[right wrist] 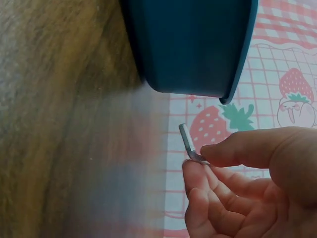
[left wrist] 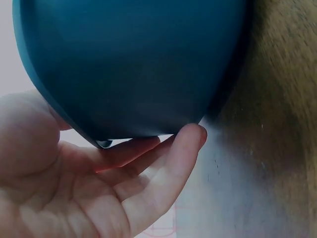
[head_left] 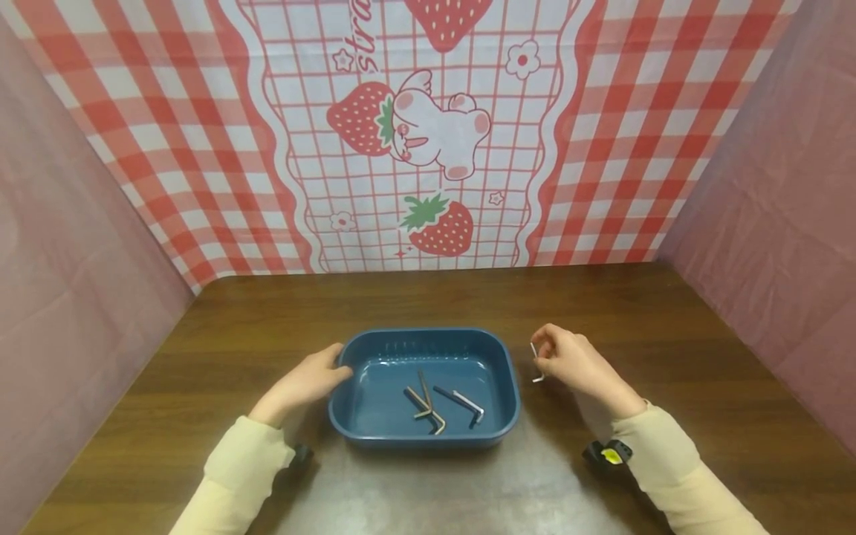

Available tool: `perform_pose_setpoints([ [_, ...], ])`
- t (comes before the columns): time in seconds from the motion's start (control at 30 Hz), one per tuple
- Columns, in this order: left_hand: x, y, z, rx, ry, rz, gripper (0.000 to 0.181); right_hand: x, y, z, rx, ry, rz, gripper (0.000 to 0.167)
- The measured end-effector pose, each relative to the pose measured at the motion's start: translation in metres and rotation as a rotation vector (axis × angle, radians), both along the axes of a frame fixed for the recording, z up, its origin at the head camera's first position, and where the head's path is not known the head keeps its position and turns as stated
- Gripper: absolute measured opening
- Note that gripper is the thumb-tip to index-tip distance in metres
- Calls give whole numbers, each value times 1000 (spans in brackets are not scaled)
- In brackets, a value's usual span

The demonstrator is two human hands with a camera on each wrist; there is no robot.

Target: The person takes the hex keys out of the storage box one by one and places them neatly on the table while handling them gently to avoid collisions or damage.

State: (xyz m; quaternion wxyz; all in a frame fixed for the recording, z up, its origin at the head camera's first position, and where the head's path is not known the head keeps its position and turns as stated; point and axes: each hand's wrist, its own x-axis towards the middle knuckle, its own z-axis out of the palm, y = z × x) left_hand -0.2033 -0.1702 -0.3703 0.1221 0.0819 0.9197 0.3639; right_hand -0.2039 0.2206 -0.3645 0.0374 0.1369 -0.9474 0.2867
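Observation:
A blue rectangular tray (head_left: 428,440) stands on the table. My left hand (head_left: 301,385) grips its left end, thumb over the rim and fingers along the outer wall, as the left wrist view also shows. Off the tray's right side, my right hand (head_left: 580,365) pinches a small silver hex key (right wrist: 186,138) between thumb and fingertips, its short bent end sticking out. Inside the tray lie several more hex keys: a brassy group (head_left: 429,409) near the middle, and to its right a silver one (head_left: 469,403) beside a dark one (head_left: 444,391).
The brown wooden table (head_left: 267,305) reaches back to a red-and-white strawberry-print cloth (head_left: 441,134). Pink cloth (head_left: 762,171) hangs at both sides. A dark band with a yellow patch (head_left: 611,453) sits at my right wrist.

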Motion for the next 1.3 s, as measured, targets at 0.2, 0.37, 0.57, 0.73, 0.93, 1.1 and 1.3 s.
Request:
perform_pose_setpoints([
  [0.2,0,0,-2,8,1,-2,37,1,-2,-7,-6,-101,29,25],
  [0.37,1,-1,0,3,-2,-13,40,4,-7,-12,-1,-148,37,24],
  [0.57,1,-1,-1,10,-5,-14,40,6,-11,-14,6,-157,33,23],
  [0.73,1,-2,-2,17,-6,-18,43,6,-13,-16,20,-167,37,23],
  [0.93,1,-1,-1,7,-21,-14,48,6,-15,-18,36,-189,20,23],
  [1.1,2,-1,2,1,-37,-13,51,6,-16,-20,41,-187,9,24],
  [1.3,3,-2,3,2,-31,-29,51,6,-16,-21,47,-187,12,25],
])
